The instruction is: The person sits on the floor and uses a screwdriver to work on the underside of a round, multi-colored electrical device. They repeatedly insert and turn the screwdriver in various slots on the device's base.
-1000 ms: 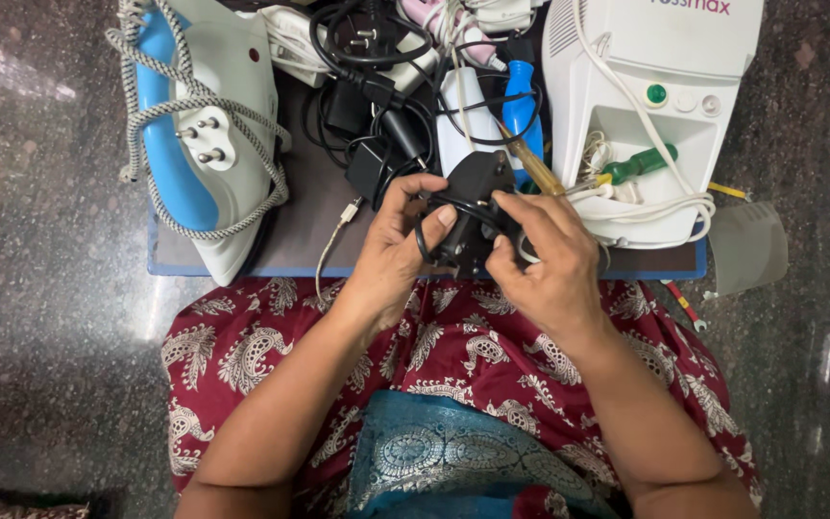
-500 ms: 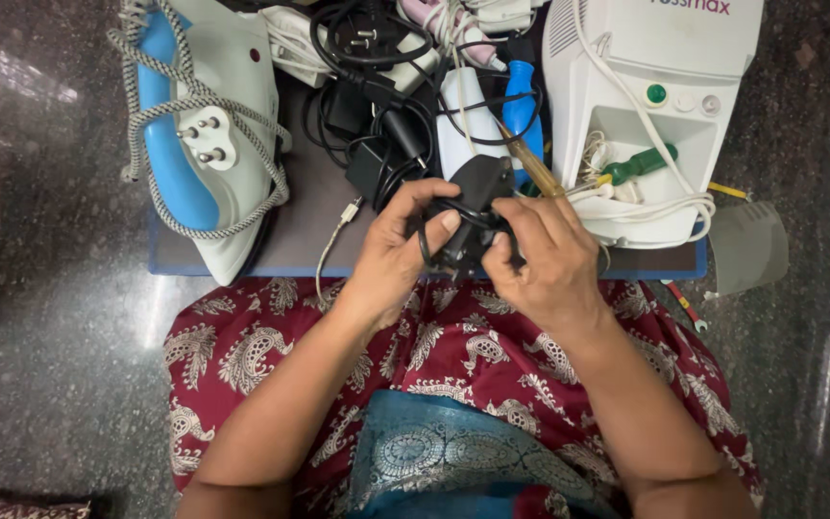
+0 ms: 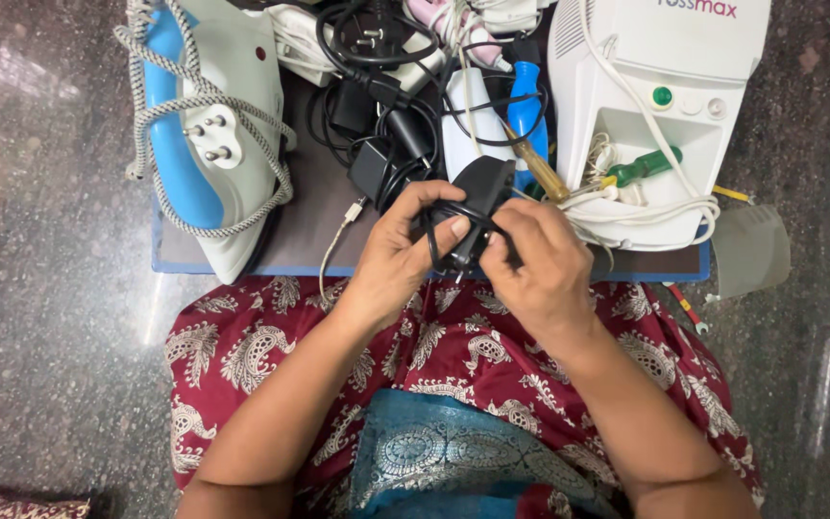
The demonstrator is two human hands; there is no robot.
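Dark speckled stone floor (image 3: 40, 288) all around, blue-edged tray (image 3: 180, 261) lying on it in front of a seated person's lap in red patterned cloth (image 3: 453, 336). Fingers first: left hand (image 3: 398, 252) has thumb and fingertips (image 3: 457, 229) curled together and pressed on a black power adapter (image 3: 480, 192), thin black cord (image 3: 434, 231) looped round it and running under the fingers. Right hand (image 3: 540, 259) closes on the same adapter from the other side, fingers bent and clamped over its lower end and the cord. Adapter sits raised just over the tray's near edge, about mid-width, tilted up. Just behind it, a yellow-handled screwdriver (image 3: 535, 163) lies angled, touching a blue-handled tool (image 3: 527, 106). Left of the hands, a pile of black plugs and chargers (image 3: 377, 125) tangled in the tray's middle, a white cable end (image 3: 348, 213) trailing toward the near edge. Far left side of the tray: white and blue clothes iron (image 3: 208, 125) on its side, braided grey cord (image 3: 160, 106) wound round it, plug resting on top. Right side: white box-shaped machine (image 3: 655, 106) with a green button, white tubing wrapped about it, green-handled screwdriver (image 3: 646, 168) tucked in its recess. Off the tray's right near corner, a grey plastic cup piece (image 3: 749, 252) on the floor, small red tool (image 3: 684, 306) beside it.
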